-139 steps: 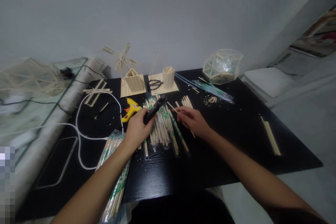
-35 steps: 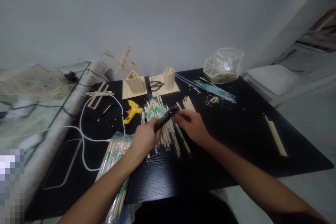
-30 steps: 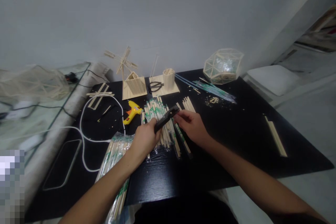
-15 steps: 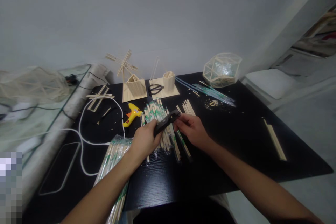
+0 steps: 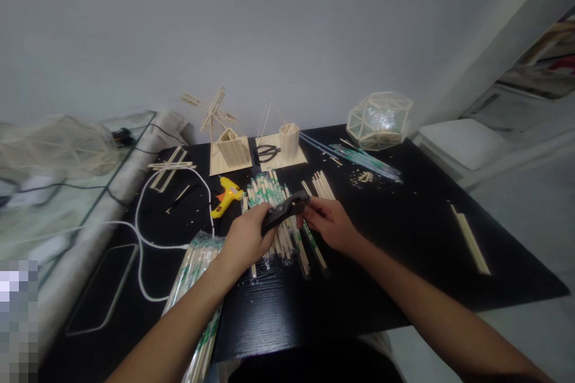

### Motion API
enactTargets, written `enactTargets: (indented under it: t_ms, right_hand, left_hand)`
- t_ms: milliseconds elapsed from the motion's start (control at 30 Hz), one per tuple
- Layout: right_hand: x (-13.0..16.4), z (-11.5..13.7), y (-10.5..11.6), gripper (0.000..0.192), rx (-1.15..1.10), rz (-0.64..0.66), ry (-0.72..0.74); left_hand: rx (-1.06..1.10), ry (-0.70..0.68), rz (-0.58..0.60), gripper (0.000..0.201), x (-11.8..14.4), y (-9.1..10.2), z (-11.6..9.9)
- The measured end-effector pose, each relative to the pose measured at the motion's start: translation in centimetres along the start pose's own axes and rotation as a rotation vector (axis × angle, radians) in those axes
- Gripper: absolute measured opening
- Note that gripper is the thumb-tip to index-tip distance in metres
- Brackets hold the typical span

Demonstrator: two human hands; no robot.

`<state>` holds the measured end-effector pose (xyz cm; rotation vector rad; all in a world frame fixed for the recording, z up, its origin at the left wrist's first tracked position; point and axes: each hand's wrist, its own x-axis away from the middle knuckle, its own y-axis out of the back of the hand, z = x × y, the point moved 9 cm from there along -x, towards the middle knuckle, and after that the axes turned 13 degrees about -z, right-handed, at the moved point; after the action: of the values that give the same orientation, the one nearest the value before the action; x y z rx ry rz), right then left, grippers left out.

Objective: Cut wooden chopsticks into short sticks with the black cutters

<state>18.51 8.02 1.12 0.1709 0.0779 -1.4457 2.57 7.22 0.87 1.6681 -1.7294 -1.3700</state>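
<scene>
Both forearms are reaching forward over the black table (image 5: 404,233), converging above the spread of wrapped chopsticks (image 5: 274,215). The left hand (image 5: 245,239) is curling closed around the handles of black cutters (image 5: 284,211). The right hand (image 5: 330,224) is pinching something at the cutter's tip; what it is cannot be made out.

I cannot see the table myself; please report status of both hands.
Left hand grips black cutter tool. Right hand pinches at its tip. Wrapped bamboo chopsticks lie beneath.
</scene>
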Motion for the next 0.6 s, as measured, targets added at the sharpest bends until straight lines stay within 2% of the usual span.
enactTargets:
  t_ms: [233, 400, 600]
  right_hand:
    - [0.1, 0.4, 0.3, 0.047, 0.077, -0.073, 0.046]
    - [0.1, 0.4, 0.6, 0.041, 0.112, -0.133, 0.050]
    - [0.0, 0.1, 0.7, 0.039, 0.139, -0.155, 0.049]
  left_hand:
    - [-0.091, 0.073, 0.084, 0.003, 0.3, -0.6, 0.3]
    - [-0.164, 0.110, 0.145, 0.004, 0.4, -1.1, 0.5]
    - [-0.212, 0.145, 0.165, 0.009, 0.6, -1.3, 0.8]
